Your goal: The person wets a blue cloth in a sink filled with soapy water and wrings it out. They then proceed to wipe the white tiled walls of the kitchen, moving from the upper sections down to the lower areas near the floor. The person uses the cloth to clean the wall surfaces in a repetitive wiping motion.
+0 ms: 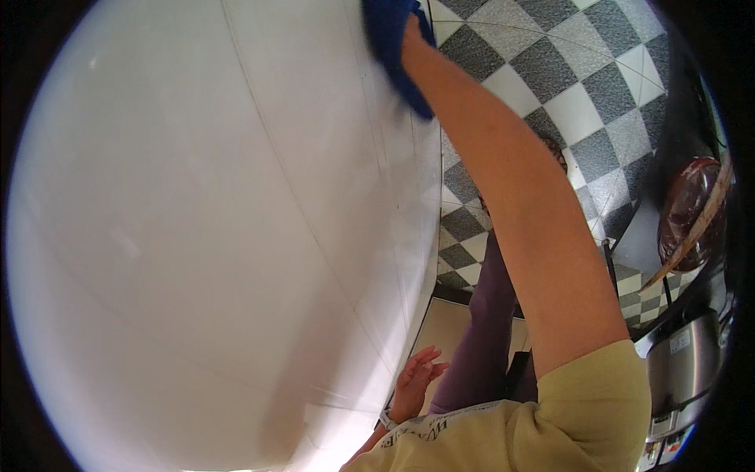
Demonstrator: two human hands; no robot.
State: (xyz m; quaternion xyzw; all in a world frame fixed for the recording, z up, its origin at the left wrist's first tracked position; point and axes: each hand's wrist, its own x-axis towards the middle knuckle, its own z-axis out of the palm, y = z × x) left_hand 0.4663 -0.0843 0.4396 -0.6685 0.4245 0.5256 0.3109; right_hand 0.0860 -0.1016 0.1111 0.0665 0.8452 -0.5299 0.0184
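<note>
My right hand (pixel 412 32) is at the end of my outstretched arm, at the top of the view. It presses a blue cloth (pixel 392 50) to a large, glossy white panel (pixel 194 224), close to the panel's right edge. The cloth hides most of the fingers. Lower down, my left hand (pixel 417 377) is held beside the same edge with its fingers a little apart and nothing in them. Thin lines run along the panel, and a brighter patch shows at its bottom.
Dark, grey and white checkered floor tiles (pixel 560 76) lie beyond the panel. My purple-trousered leg (pixel 481 348) stands on that side. At the far right are a dark red glossy object (pixel 687 218) with a brown strip across it and a stainless steel appliance (pixel 687 360).
</note>
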